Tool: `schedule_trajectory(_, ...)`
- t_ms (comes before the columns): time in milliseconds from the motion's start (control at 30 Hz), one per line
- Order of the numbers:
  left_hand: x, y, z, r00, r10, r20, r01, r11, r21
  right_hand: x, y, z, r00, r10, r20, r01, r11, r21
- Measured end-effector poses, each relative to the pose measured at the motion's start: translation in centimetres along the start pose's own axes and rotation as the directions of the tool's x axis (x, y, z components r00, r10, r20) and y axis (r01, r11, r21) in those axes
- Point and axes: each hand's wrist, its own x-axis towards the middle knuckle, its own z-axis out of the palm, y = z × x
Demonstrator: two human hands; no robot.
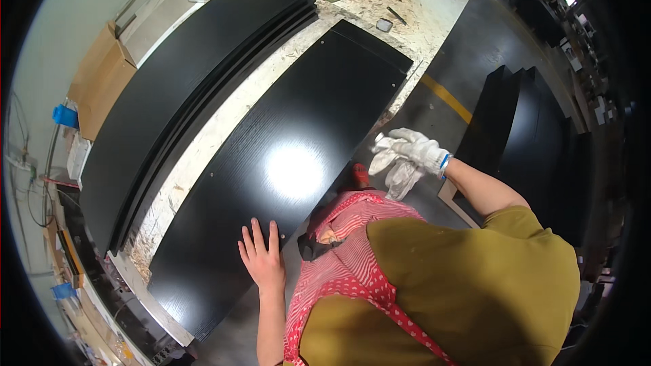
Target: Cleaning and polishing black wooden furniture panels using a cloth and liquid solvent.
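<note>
The bare left hand point(262, 257) lies flat, fingers spread a little, on the near edge of a long black panel point(291, 163) that runs from the lower left toward the upper centre of the frame on a chipboard bench point(203, 142). The gloved right hand point(417, 151), right of centre, grips a white cloth point(400, 175) just past the panel's right edge. A stack of black panels point(183, 88) lies to the upper left.
</note>
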Motion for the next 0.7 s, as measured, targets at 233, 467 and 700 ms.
schedule_trajectory(233,2.8,-1.7,-10.8,0.955,0.177,-0.238,-0.159,0.983,0.095,0.7,-1.5,-3.0,0.989,-0.07,0.134,0.016,0.929,0.371)
schedule_trajectory(467,10.9,-8.0,-21.4,0.968,-0.248,0.025,0.241,0.906,-0.348,1.8,-1.7,-6.2,0.98,-0.115,0.163,0.059,0.949,0.311)
schedule_trajectory(700,16.4,-9.9,-18.8,0.961,-0.158,0.226,0.264,0.758,-0.596,0.7,-6.0,-11.2,0.946,-0.147,0.288,0.104,0.982,0.158)
